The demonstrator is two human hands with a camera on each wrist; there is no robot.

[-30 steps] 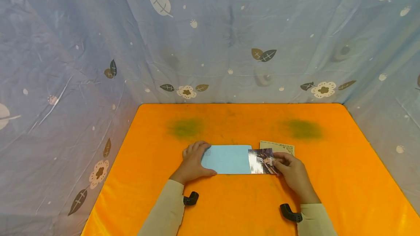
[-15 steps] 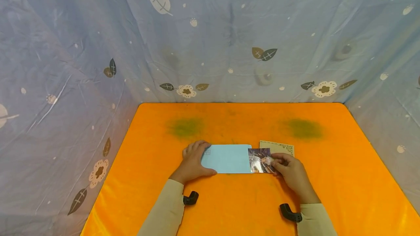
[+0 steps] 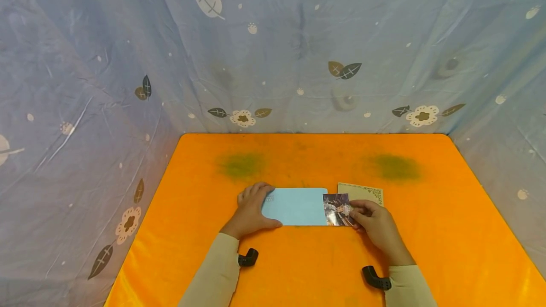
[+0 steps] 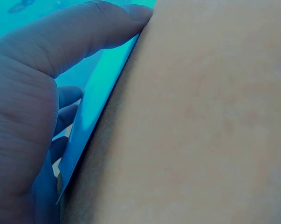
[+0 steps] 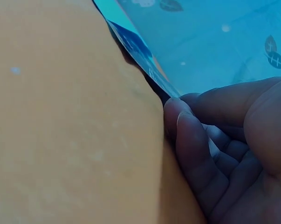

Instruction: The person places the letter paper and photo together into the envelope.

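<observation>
A light blue envelope lies flat on the orange table in the head view. My left hand holds its left end, thumb at the near edge and fingers at the far edge; the left wrist view has the thumb on the paper's edge. A glossy dark photo card sits at the envelope's right end, its left part hidden by the envelope. My right hand pinches the card's right edge between thumb and fingers, as the right wrist view shows up close, with the card slightly lifted there.
A beige card or envelope with a patterned corner lies behind the photo card, partly covered by it and the right hand. The orange table meets a patterned blue-grey curtain at the back and sides.
The photo card has slid left, so less of it shows beyond the envelope. My right hand has shifted slightly left with it. The left hand and the envelope stay in place.
</observation>
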